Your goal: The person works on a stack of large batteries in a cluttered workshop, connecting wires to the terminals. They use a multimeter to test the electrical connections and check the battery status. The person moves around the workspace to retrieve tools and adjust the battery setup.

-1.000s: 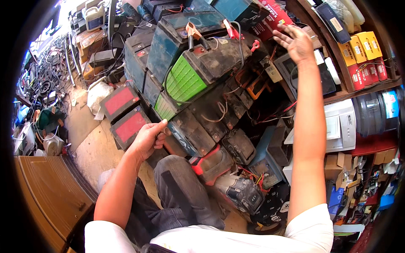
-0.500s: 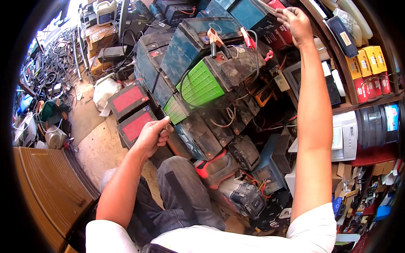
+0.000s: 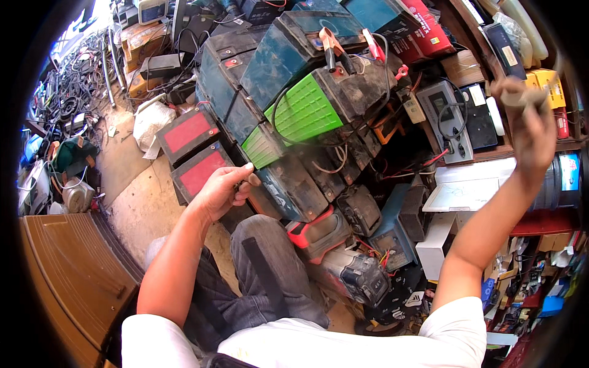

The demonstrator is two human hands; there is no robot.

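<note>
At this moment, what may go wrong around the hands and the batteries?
The blurred right hand overlaps the yellow boxes in view; if truly close, it might knock them.
The dark cable loops across the green-sided battery; an arm could snag it.
The copper-coloured clamp sits atop the batteries; a bump might shift it.

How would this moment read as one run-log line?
left hand: curled near lower green panel | right hand: raised by yellow boxes, blurred, grip unclear | orange clamp: on dark-topped battery
</note>
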